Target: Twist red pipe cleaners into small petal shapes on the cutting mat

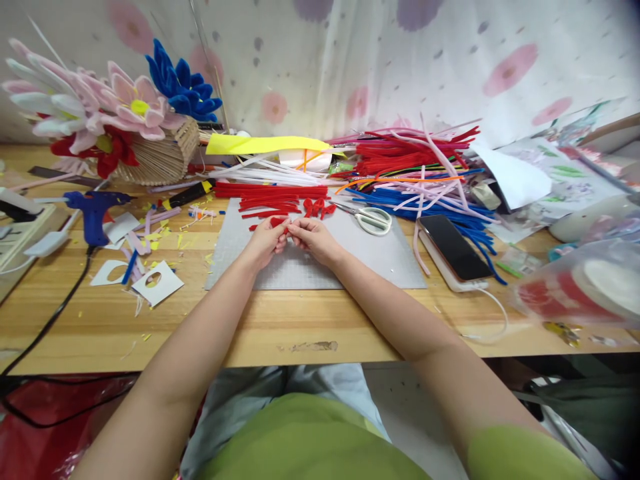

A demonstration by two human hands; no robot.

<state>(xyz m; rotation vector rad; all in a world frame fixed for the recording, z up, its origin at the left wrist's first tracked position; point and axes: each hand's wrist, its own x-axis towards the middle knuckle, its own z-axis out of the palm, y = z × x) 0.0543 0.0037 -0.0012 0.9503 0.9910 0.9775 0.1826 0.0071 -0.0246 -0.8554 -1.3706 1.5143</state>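
Observation:
My left hand [267, 241] and my right hand [313, 240] meet over the grey cutting mat [365, 270]. Between their fingertips they pinch a red fuzzy pipe cleaner [278, 221], partly hidden by the fingers. Just beyond the right hand lie several bent red pipe cleaner loops [320, 209]. Straight red pipe cleaners [270, 191] are laid in a row along the mat's far edge. Scissors with white handles [375, 221] rest on the mat, to the right of the loops, blades pointing left.
A blue glue gun [95, 212] stands at left, near paper scraps [158, 283]. Fuzzy flowers [140, 107] lean at the back left. Piled coloured pipe cleaners [410, 160] fill the back. A phone [455, 247] on a white power bank and a bagged cup [580, 293] sit right.

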